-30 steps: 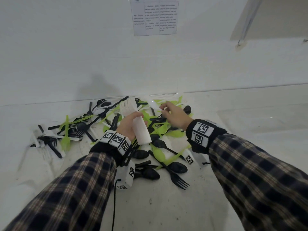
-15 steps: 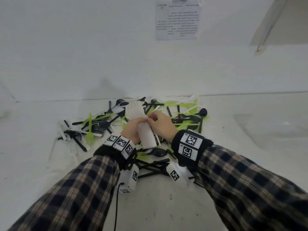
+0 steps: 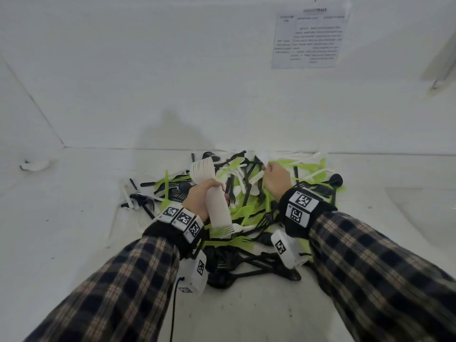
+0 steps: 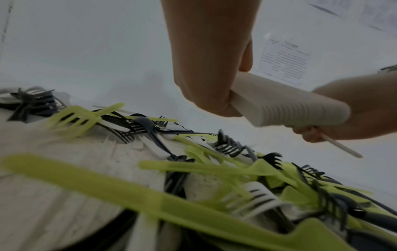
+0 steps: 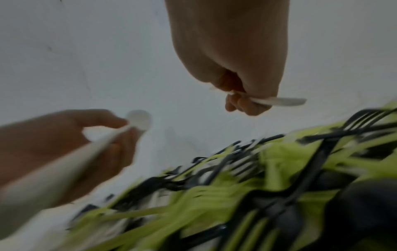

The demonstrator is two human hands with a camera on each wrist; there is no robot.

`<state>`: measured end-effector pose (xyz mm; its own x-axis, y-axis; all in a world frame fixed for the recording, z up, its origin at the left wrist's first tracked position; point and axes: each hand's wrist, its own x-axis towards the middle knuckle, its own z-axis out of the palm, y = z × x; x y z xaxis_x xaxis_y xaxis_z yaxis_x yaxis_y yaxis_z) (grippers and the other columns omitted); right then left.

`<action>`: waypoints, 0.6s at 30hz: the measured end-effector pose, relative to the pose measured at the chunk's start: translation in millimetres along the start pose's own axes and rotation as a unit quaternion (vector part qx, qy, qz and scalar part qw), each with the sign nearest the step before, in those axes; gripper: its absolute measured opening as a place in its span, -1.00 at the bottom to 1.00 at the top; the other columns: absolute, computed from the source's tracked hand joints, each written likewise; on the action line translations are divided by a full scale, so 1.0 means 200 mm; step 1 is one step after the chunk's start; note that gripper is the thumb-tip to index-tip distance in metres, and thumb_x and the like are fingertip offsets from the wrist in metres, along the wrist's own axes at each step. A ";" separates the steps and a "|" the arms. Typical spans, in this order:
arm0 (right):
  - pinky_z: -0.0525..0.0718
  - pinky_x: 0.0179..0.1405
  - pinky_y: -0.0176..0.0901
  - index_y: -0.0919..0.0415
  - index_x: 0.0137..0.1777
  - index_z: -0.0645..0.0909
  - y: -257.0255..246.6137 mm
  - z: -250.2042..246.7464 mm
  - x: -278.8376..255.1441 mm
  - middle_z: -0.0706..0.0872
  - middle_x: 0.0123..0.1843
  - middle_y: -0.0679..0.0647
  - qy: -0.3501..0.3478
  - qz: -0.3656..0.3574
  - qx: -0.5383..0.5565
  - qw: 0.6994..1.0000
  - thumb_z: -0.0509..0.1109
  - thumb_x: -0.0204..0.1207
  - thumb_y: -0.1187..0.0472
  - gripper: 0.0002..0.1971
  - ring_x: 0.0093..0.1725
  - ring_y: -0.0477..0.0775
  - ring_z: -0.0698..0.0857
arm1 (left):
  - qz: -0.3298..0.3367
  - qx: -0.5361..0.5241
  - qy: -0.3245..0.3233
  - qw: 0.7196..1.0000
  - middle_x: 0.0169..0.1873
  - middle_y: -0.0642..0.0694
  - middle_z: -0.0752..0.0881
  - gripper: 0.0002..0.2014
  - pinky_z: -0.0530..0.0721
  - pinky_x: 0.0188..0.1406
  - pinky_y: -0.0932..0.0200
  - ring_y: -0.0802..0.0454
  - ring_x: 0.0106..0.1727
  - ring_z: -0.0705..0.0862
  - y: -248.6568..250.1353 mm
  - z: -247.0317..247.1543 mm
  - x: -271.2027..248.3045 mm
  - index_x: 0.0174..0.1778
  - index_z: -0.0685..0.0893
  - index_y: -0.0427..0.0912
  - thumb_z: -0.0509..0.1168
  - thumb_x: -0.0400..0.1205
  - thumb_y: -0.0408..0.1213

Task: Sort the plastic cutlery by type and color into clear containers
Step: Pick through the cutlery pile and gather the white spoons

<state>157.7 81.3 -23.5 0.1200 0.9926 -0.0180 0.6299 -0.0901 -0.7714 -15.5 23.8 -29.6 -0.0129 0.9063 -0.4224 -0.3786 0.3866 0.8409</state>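
R hand (image 3: pixel 275 179) now off L hand's (image 3: pixel 200 199) white stack (image 3: pixel 214 196), pinching white spoon (image 3: pixel 262 161)

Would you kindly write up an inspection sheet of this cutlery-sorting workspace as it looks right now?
Surface: white table, scuffed near the front edge.
Job's things: stack of white spoons; single white utensil; mixed pile of green, black and white cutlery; clear container at the right.
Clutter: small white object far left, cannot tell what.
Grips: left hand holds the stack; right hand pinches the single utensil above the pile.
Cables: black cable from the left wrist unit.
Surroundings: white wall with printed sheet.
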 end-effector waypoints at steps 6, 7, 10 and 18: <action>0.55 0.09 0.00 0.38 0.24 0.50 0.07 0.01 0.13 0.63 0.15 0.27 -0.022 0.018 -0.024 0.999 0.13 0.67 0.21 -0.71 0.14 0.26 0.60 | 0.000 -0.007 0.018 1.000 -0.60 -0.16 0.62 -0.85 0.63 -0.56 0.23 0.01 -0.59 0.58 0.02 -0.03 0.06 -0.28 0.51 -0.26 0.20 0.61 -0.36; 0.54 0.00 -0.05 0.35 0.16 0.53 0.06 0.02 0.13 0.61 0.02 0.22 -0.034 0.008 -0.019 0.999 0.16 0.64 0.18 -0.74 0.02 0.20 0.59 | -0.003 -0.005 0.025 1.000 -0.60 -0.16 0.63 -0.86 0.63 -0.55 0.22 0.00 -0.57 0.59 0.02 -0.04 0.07 -0.27 0.51 -0.26 0.21 0.60 -0.36; 0.46 -0.36 -0.19 0.26 -0.33 0.48 0.03 0.10 0.12 0.53 -0.35 0.11 -0.132 -0.020 -0.064 0.989 0.28 0.54 0.21 -0.78 -0.37 0.05 0.50 | -0.012 -0.010 0.029 0.999 -0.60 -0.15 0.63 -0.89 0.63 -0.53 0.21 0.00 -0.55 0.61 0.03 -0.05 0.10 -0.25 0.50 -0.25 0.23 0.59 -0.34; 0.56 -0.32 -0.17 0.28 -0.36 0.43 -0.04 0.32 0.13 0.58 -0.17 0.18 -0.196 -0.036 -0.262 0.944 0.22 0.61 0.03 -0.62 -0.18 0.14 0.57 | 0.008 -0.022 0.053 0.998 -0.57 -0.15 0.66 -0.92 0.66 -0.56 0.20 0.01 -0.54 0.67 0.05 -0.08 0.14 -0.06 0.51 -0.29 0.24 0.58 -0.37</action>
<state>106.5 113.4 -59.6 -0.1663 0.9421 -0.2911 0.9314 0.0532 -0.3601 -34.9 49.1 -39.0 -0.1156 0.8882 -0.4446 -0.4177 0.3627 0.8331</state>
